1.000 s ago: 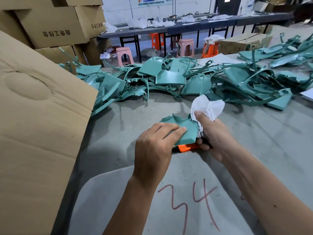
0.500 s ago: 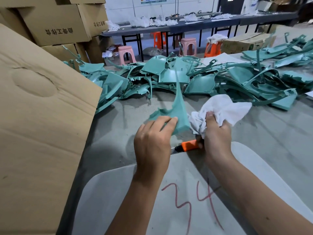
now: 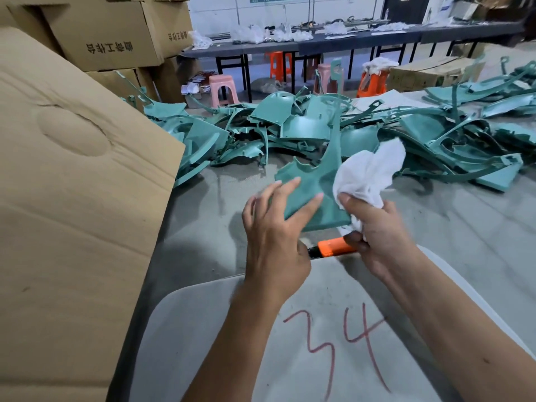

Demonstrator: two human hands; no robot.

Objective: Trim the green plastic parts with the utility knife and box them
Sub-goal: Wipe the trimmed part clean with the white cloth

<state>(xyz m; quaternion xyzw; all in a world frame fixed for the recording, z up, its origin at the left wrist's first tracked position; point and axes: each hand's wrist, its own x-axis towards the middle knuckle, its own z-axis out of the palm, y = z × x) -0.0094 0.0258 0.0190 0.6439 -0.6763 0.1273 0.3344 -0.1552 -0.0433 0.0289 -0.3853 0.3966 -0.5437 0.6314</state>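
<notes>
A green plastic part [image 3: 319, 187] stands tilted above the grey table, its thin tip pointing up. My left hand [image 3: 275, 233] holds its lower left side, fingers laid across the face and the thumb hidden behind. My right hand [image 3: 377, 233] grips a white cloth [image 3: 368, 172] against the part's right edge and also holds the orange utility knife [image 3: 333, 246] low in the palm, its black tip pointing left. A big pile of green plastic parts [image 3: 290, 126] lies across the table behind.
A large cardboard box flap [image 3: 72, 198] rises at the left. A grey mat marked 34 [image 3: 319, 329] lies at the table's front edge. More cartons [image 3: 110, 33] stand at the back left, with stools [image 3: 223, 88] and long benches [image 3: 348, 42] beyond.
The green part has been raised from flat on the table to upright. My right hand with the cloth and knife has lifted along its right edge, and my left fingers have spread over its face.
</notes>
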